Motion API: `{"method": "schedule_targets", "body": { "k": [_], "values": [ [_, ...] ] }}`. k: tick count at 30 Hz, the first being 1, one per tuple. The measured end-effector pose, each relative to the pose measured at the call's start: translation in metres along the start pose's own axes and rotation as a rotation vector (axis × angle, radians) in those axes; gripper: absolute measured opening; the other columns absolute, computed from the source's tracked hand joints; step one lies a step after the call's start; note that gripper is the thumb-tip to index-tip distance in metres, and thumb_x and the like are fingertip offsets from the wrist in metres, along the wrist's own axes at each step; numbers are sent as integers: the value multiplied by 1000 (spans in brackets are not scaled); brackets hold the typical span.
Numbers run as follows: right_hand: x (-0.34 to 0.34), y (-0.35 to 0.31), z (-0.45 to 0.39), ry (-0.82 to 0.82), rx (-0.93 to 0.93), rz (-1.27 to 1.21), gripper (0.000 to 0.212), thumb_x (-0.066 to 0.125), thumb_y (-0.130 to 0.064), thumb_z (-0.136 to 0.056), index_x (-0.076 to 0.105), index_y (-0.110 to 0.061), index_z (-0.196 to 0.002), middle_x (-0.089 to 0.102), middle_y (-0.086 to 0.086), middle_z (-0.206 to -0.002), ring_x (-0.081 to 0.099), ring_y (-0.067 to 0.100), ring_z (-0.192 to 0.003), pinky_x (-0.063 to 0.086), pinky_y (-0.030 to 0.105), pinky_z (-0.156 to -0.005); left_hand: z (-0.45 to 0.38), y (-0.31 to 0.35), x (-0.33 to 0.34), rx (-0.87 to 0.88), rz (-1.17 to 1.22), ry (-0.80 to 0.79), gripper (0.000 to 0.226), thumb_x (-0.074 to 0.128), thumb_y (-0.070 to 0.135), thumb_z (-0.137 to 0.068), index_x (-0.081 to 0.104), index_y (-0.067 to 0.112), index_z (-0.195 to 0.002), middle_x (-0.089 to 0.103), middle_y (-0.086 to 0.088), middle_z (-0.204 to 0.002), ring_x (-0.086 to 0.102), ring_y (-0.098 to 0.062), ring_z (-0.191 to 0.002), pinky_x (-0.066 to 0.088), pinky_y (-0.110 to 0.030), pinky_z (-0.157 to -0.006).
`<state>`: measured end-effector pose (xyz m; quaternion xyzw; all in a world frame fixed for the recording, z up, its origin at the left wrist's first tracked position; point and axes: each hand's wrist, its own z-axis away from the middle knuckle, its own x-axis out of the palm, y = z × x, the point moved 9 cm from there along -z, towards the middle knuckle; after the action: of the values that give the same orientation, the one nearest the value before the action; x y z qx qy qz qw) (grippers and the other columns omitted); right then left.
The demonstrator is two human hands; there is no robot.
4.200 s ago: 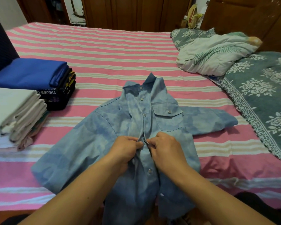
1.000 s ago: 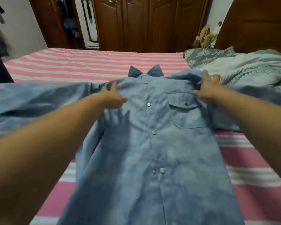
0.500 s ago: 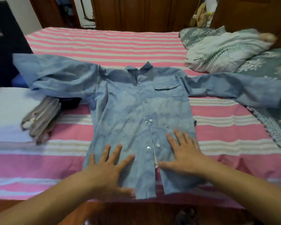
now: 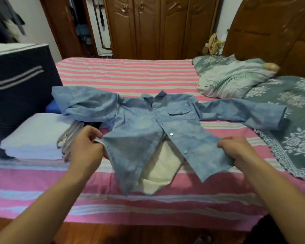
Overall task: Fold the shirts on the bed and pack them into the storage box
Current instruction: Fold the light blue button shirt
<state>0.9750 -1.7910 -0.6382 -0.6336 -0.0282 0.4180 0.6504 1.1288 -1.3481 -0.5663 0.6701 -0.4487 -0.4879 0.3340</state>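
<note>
While you look down across the bed point(image 4: 127, 71), start at your left: the dark storage box point(image 4: 19, 81) stands at the edge, marked only with two pale stripes, no words I can read. Just in front of it sits a stack of folded clothes point(image 4: 37, 134), a white piece on top, likely kept close so packing is a short reach. One sleeve of the blue shirt point(image 4: 137, 127) drapes over that stack. Your left hand point(image 4: 85, 148) has its fingers curled round the shirt's left hem edge, and the cream lining shows at the grip. Moving on, the shirt lies front up, collar away from you, its lower front lifted and spread so the lining shows between the panels; I judge you are tensioning it flat before folding. Your right hand point(image 4: 236, 150) pinches the opposite hem edge. Beyond it, the other sleeve reaches onto the green floral blanket point(image 4: 289, 106). No brand or label is legible anywhere.
</note>
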Motion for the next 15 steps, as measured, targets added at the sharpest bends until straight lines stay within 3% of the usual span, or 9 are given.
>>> {"method": "schedule_targets", "body": {
  "k": [1,3,4,6,9,11,13,15],
  "values": [
    [-24,-22,-3,95,-81,79,20,68,0,-79,73,-4,-97,72,25,-105,66,31,-85,54,40,-79,-2,25,-9,99,-17,38,34,53,-21,-68,60,8,-85,64,-11,-80,55,-5,-60,40,-10,-49],
    [-61,-63,0,241,-227,319,29,67,-6,-82,71,-11,-110,69,21,-115,65,38,-105,50,41,-91,3,70,-12,383,-127,29,38,55,-21,-65,62,11,-85,60,-5,-82,50,-9,-67,38,-7,-60],
    [-68,-77,4,267,-288,446,30,65,-9,-84,68,-13,-113,67,21,-118,63,40,-110,49,43,-93,9,81,-2,523,-185,-32,40,57,-18,-61,63,13,-86,56,-1,-83,46,-10,-71,38,-8,-64],
    [-61,-80,7,246,-364,770,28,59,-12,-88,65,-17,-115,65,21,-121,61,40,-113,50,44,-93,30,61,37,663,-329,-363,52,65,-11,-54,61,26,-90,52,7,-84,47,-10,-76,42,-19,-69],
    [-32,-18,6,56,-192,1273,40,49,-20,-93,56,-21,-133,53,13,-142,53,35,-128,44,43,-102,83,-28,72,440,-898,-1015,59,77,12,-75,47,47,-112,62,10,-104,63,-13,-88,50,-29,-74],
    [-16,11,9,-12,-179,1385,42,46,-25,-97,49,-21,-139,41,12,-149,43,35,-133,40,45,-104,108,-81,54,230,-1368,-1254,47,69,31,-88,48,42,-129,65,3,-124,67,-14,-91,53,-28,-77],
    [11,7,9,-27,-344,1301,35,50,-27,-95,54,-21,-129,46,12,-135,46,36,-125,44,45,-99,102,-78,55,257,-1526,-1165,38,59,39,-94,59,24,-129,67,-3,-126,69,-22,-105,56,-33,-87],
    [52,-6,14,-184,-464,1088,27,55,-24,-88,65,-20,-113,59,11,-120,56,35,-114,50,41,-94,88,-53,85,278,-1304,-973,32,51,42,-98,61,22,-120,67,-3,-121,66,-26,-109,54,-35,-87]
  ]
}}
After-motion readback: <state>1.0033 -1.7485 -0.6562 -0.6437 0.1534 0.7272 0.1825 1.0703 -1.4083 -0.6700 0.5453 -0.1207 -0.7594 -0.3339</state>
